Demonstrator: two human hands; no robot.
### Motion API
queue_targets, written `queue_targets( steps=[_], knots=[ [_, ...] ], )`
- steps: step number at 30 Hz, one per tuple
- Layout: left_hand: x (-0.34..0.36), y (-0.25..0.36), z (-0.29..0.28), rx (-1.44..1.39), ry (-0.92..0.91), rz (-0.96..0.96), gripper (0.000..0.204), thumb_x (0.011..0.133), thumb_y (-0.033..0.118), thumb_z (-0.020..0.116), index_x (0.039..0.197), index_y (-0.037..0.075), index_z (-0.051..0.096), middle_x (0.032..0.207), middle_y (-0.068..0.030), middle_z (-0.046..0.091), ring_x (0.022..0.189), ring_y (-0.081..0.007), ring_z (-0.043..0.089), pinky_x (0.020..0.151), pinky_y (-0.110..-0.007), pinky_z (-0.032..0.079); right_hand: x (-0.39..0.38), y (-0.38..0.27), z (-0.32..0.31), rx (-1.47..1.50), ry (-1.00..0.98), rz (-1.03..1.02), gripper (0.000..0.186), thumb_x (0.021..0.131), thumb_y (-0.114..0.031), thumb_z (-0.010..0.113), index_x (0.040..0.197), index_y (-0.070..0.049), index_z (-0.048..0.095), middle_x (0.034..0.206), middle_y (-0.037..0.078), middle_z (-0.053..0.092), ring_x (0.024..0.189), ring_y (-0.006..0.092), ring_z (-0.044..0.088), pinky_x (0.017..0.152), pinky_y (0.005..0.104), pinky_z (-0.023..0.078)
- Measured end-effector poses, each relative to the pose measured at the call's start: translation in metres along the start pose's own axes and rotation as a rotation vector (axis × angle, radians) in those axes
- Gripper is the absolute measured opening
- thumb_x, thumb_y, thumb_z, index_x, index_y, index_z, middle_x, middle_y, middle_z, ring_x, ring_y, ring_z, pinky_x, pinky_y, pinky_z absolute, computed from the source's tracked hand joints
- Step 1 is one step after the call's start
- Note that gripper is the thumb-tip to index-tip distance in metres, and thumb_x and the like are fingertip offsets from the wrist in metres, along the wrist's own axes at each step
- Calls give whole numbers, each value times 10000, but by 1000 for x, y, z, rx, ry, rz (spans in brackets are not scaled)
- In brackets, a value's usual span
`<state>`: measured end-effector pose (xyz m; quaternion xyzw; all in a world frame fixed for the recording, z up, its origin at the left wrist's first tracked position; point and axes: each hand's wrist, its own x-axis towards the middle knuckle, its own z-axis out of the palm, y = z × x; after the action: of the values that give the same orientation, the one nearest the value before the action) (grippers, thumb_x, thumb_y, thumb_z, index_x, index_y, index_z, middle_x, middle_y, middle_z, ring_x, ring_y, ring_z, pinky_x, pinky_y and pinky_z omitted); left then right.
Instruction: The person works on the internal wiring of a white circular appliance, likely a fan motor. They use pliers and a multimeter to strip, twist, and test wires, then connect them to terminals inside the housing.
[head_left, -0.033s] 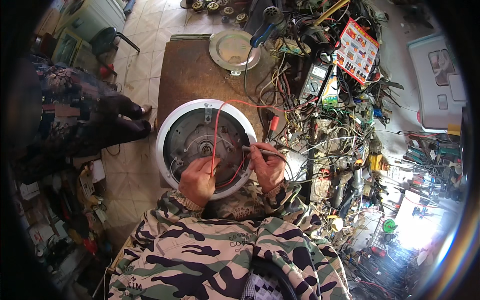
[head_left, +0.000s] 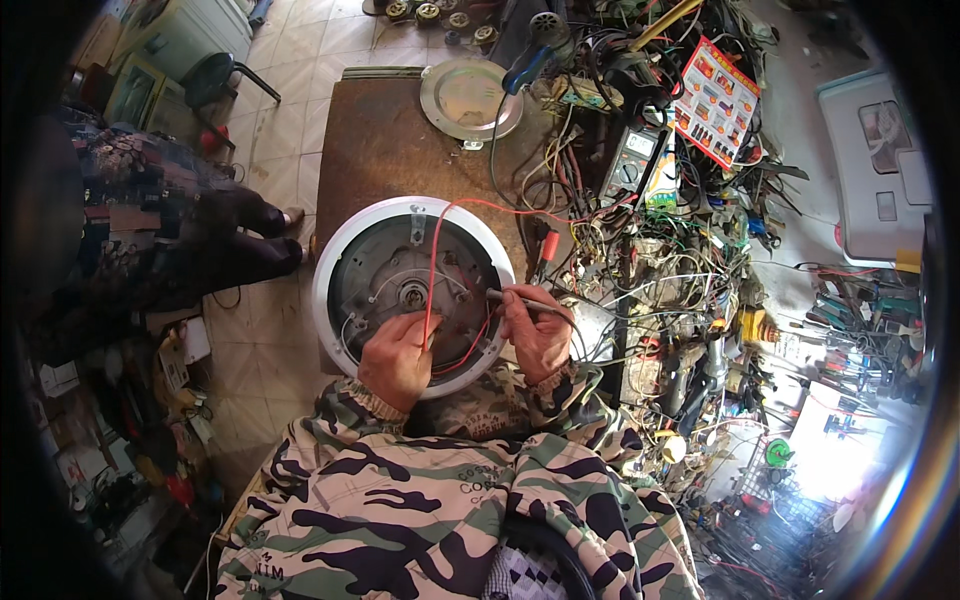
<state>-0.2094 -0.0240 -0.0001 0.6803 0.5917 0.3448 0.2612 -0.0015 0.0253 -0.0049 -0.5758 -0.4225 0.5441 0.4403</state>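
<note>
In front of me is a round appliance housing (head_left: 333, 235) with a white rim, its inside showing metal parts and thin wires. My left hand (head_left: 397, 362) is over its lower part, fingers closed round a red test lead (head_left: 432, 270). The tip of that lead is hidden by my fingers. The lead loops up and across to a multimeter (head_left: 630, 168) on the right. At the housing's right rim, my right hand (head_left: 537, 325) pinches a grey cable (head_left: 553, 310) near its end, which points into the housing.
The housing rests on a brown table (head_left: 375, 130), with a round metal cover (head_left: 470, 100) at its far end. A blue-handled tool (head_left: 525, 72) lies beyond. Tangled wires (head_left: 640, 300) and parts heap up on the right. Another person's legs (head_left: 260, 235) are at the left.
</note>
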Motion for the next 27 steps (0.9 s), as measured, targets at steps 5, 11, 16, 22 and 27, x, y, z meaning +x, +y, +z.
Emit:
queue_targets(
  steps=[5,11,16,22,27],
  knots=[
    [3,-2,1,4,5,11,323,810,-22,696,1132,4,704,1074,-176,723,960,-380,691,846,-435,570,-18,-6,-4,101,208,-108,253,1043,-170,643,1116,71,667,815,135,684,639,147,624,562,276,482],
    [0,-3,3,-5,13,-36,343,782,-24,723,1123,16,718,1090,-174,724,974,-378,696,850,-435,573,-45,-8,-16,-507,193,-382,118,895,-11,691,999,33,725,769,132,691,662,185,680,625,312,534],
    [5,4,-4,-30,-28,-95,308,808,1,777,1112,21,734,1099,-181,724,984,-379,704,842,-442,576,-45,-19,2,-682,108,-662,198,810,54,746,1005,25,731,828,171,716,660,302,710,618,346,553],
    [6,4,-4,-42,-32,-117,326,787,-23,780,1107,8,727,1083,-170,724,963,-370,702,830,-430,575,-41,-12,11,-823,40,-576,276,812,44,791,1078,-8,740,849,132,689,679,290,700,601,373,546],
    [6,2,-3,-49,-35,-111,337,779,-31,781,1109,11,725,1084,-165,725,976,-365,706,838,-425,575,-33,-8,17,-815,25,-584,292,801,28,810,1081,-25,744,851,116,680,685,290,693,609,376,542]
  ],
)
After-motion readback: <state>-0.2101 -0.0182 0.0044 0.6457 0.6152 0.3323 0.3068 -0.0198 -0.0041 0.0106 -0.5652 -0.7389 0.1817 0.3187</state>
